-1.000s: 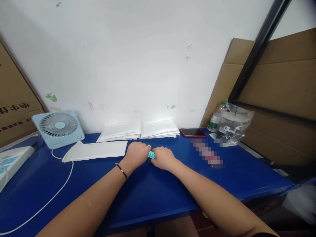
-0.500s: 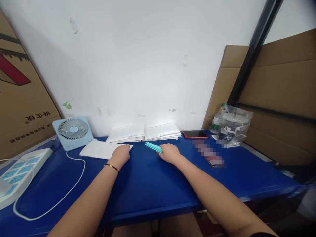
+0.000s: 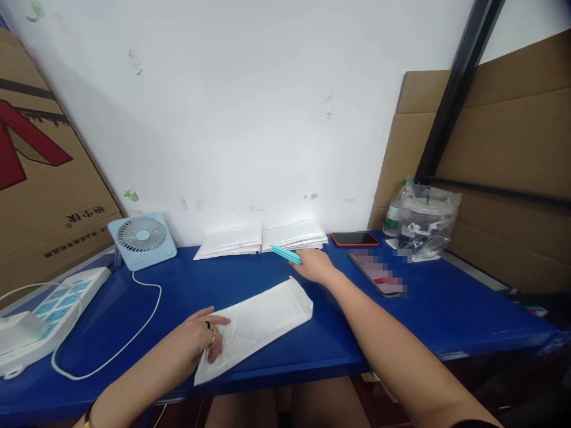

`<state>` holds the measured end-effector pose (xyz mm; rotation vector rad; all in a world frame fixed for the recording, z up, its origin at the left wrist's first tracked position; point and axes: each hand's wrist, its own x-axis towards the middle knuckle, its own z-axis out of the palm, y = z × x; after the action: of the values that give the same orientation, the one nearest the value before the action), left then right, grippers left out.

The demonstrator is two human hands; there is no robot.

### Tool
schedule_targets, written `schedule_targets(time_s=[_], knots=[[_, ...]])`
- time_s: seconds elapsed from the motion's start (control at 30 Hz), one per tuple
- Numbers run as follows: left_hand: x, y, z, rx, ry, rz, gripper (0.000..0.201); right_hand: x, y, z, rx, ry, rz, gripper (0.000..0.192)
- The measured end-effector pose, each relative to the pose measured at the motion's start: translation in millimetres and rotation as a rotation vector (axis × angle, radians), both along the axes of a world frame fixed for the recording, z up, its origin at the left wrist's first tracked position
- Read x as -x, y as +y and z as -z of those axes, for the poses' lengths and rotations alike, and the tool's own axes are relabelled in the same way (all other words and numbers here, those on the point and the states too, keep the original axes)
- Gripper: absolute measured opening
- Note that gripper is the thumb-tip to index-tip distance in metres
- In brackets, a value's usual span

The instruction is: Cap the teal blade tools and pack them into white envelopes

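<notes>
My left hand [image 3: 206, 339] grips the near left end of a white padded envelope [image 3: 267, 315], its fingers lying over the top face. The envelope is flat and slanted near the table's front edge, its other end pointing up and right. My right hand [image 3: 316, 266] is closed around a turquoise bundle of thin layered strips [image 3: 286, 254] whose exact kind I cannot make out. The bundle's free end points left, just in front of two stacks at the wall: a left stack of white envelopes [image 3: 229, 240] and a right stack of white envelopes [image 3: 294, 235].
On the blue table [image 3: 147, 351] a light-blue fan [image 3: 145, 241] and a white power strip [image 3: 57, 312] with a cable stand left. To the right lie a red-edged phone [image 3: 354, 239] and a second phone [image 3: 372, 272]. Behind are a bottle [image 3: 392, 217] and a bagged container [image 3: 426, 229].
My left hand has drawn the envelope from beside the fan toward the table's front edge and turned it. My right hand, still holding the turquoise bundle, has shifted slightly up and right.
</notes>
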<state>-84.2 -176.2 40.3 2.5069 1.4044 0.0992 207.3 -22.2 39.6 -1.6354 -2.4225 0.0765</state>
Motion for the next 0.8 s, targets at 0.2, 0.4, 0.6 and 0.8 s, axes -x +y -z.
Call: schedule_targets(time_s=[0.2,0.4,0.6,0.8], knots=[[-21,23,-9.3,-0.071,-0.042,-0.088,0.055,-3,-1,-5.6,-0.019,-0.029,-0.005,0.033],[-67,59,15.0,-0.124,0.003,-0.045,0.091,-20,-15,-13.2,-0.072,-0.178,-0.059,0.031],[-70,72,11.8,-0.183,-0.113,-0.142,0.062,-51,-36,-2.8,-0.09,-0.38,-0.102,0.018],[-72,71,6.1,-0.179,-0.234,-0.077,0.051,-57,-40,-9.5,-0.101,-0.48,-0.123,0.016]])
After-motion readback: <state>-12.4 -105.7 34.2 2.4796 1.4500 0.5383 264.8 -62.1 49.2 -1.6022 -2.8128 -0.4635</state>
